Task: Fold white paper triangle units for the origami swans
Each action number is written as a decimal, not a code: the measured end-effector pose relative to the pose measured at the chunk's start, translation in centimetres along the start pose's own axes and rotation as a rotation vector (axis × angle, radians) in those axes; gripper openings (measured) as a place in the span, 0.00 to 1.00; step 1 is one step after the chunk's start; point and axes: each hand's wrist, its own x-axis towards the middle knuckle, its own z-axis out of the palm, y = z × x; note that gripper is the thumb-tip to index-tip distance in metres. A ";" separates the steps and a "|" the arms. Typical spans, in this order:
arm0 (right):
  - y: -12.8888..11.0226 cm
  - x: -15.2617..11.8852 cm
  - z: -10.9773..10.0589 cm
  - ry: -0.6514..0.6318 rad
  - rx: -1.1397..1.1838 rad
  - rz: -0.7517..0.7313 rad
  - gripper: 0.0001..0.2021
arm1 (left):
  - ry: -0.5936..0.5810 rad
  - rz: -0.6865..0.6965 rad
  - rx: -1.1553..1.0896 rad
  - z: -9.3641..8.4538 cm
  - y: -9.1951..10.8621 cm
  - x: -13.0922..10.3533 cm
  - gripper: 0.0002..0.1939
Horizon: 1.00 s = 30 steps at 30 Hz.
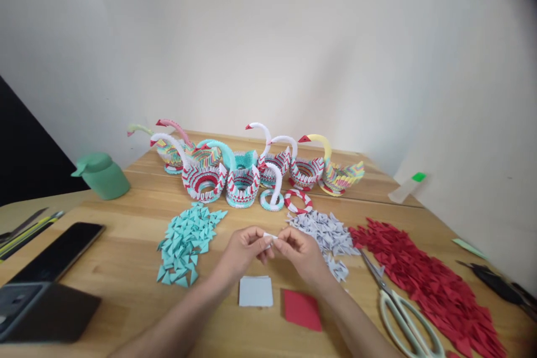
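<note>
A small white paper piece [269, 236] is pinched between both hands above the middle of the wooden table. My left hand [250, 246] grips its left end, and my right hand [296, 247] grips the right end, fingers closed. Under the hands lie a stack of pale paper rectangles [255, 291] and, to its right, a red stack [302, 309]. Folded teal triangles [188, 243] form a pile left of my left hand. Behind my right hand spreads a pile of pale grey-white folded pieces [325, 230], with a long pile of red ones [432, 279] further right.
Several folded-paper swans [243, 182] stand at the back, near a red-and-white ring [298, 201]. Scissors [405, 313] lie at the right. On the left are a green container [102, 178], a phone [59, 251], a dark box-shaped object [46, 313] and pens [29, 233].
</note>
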 end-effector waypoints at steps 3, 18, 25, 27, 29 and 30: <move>-0.2 -0.1 -0.2 0.007 -0.131 -0.068 0.10 | 0.018 0.021 0.029 -0.1 0.1 0.0 0.19; 0.5 0.2 -1.1 0.023 -0.384 -0.711 0.08 | -0.092 -0.086 -0.177 -1.0 -0.3 -0.2 0.16; 0.8 0.2 -1.5 -0.031 -0.436 -0.781 0.09 | -0.129 -0.142 -0.124 -1.2 -0.6 0.0 0.17; 0.7 0.1 -1.5 -0.001 -0.455 -0.784 0.09 | -0.149 -0.156 -0.103 -1.2 -0.5 0.0 0.18; 0.6 0.1 -1.5 0.030 -0.469 -0.773 0.09 | -0.159 -0.156 -0.071 -1.2 -0.2 0.0 0.19; 0.5 0.1 -1.4 0.040 -0.474 -0.764 0.09 | -0.159 -0.148 -0.050 -1.1 -0.1 -0.1 0.19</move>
